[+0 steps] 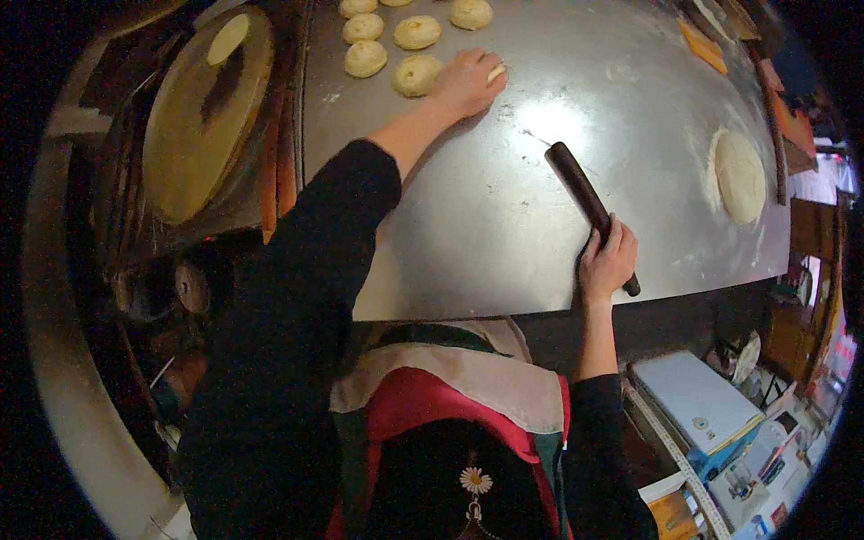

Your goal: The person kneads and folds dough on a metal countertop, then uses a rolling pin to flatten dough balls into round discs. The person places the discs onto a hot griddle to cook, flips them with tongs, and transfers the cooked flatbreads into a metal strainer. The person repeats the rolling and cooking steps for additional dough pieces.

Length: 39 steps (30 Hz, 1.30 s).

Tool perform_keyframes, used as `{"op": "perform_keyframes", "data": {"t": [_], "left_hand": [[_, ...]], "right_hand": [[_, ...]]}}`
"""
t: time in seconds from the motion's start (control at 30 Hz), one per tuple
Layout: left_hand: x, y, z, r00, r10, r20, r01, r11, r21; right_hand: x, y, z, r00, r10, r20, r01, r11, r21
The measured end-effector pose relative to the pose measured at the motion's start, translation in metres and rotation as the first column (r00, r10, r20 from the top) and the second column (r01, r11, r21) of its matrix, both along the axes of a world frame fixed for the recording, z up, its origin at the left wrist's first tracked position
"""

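Note:
My left hand (470,82) is closed over a piece of dough (497,73) near the far side of the metal worktop (466,223). Just left of it lies a round dough piece (416,75), with several more such rounds (365,59) behind and beside it. In my right hand (609,260) is a dark wooden rolling pin (580,182), gripped near its lower end and slanting up to the left over the worktop. A larger mound of dough (739,177) with flour around it rests near the right edge.
Left of the worktop is a large round griddle (202,135) with a pale flat dough piece (228,39) on it. An orange scraper-like object (703,47) lies at the far right. A pale-lidded box (698,398) stands below the worktop at the right.

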State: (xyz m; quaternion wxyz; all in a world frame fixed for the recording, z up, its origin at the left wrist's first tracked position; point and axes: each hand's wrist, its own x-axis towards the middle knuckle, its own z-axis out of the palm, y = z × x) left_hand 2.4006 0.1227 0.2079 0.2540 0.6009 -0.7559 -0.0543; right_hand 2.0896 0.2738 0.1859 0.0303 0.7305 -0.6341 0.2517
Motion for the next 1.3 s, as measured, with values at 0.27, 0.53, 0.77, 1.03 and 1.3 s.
{"op": "perform_keyframes", "data": {"t": [0.27, 0.53, 0.77, 1.03, 1.3], "left_hand": [[0.009, 0.19, 0.056, 0.891, 0.307, -0.334, -0.309, 0.95, 0.049], [0.019, 0.256, 0.038, 0.93, 0.226, 0.291, -0.286, 0.941, 0.182], [0.017, 0.216, 0.011, 0.834, 0.382, 0.399, -0.444, 0.893, 0.075], [-0.012, 0.233, 0.004, 0.85, 0.293, 0.438, -0.439, 0.854, 0.28], [-0.015, 0.24, 0.0, 0.834, 0.319, 0.45, -0.447, 0.869, 0.212]], "right_hand": [[0.0, 0.002, 0.009, 1.0, 0.02, -0.02, -0.019, 0.999, 0.034], [-0.002, 0.0, 0.01, 0.99, 0.136, -0.024, -0.136, 0.991, -0.004], [-0.006, -0.005, 0.006, 0.986, 0.157, -0.048, -0.157, 0.988, 0.012], [-0.003, -0.003, 0.01, 0.987, 0.151, -0.047, -0.149, 0.988, 0.038], [0.004, -0.008, 0.01, 0.956, 0.292, -0.035, -0.289, 0.955, 0.067]]}}
